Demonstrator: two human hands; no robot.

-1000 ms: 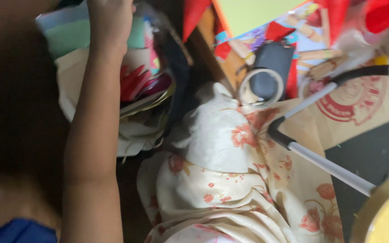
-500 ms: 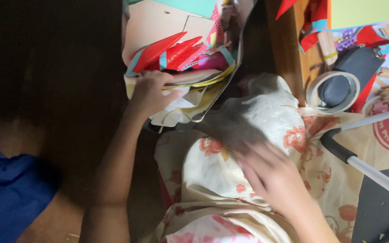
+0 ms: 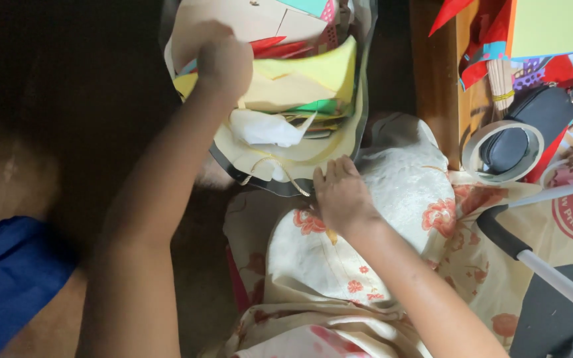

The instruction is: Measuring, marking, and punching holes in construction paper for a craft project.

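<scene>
- A blue sleeve (image 3: pixel 1 278) is seen at the far left, well behind the fingers.
- The left hand (image 3: pixel 223 59) is closed over the top of a paper stack (image 3: pixel 300 79); its fingers are curled together on the sheets, seemingly so that they can be lifted or leafed through.
- The stack is kept in a bag (image 3: pixel 286 166) lying open, so the yellow, red and green sheets are exposed just right of the left fingers.
- The right hand (image 3: pixel 341 192) is laid flat, fingers slightly apart, on the bag's lower rim and the flowered cloth (image 3: pixel 379 238), apparently to hold the bag steady.
- A tape roll (image 3: pixel 505 152) is left on the desk (image 3: pixel 439 73), well right of the right fingers.
</scene>
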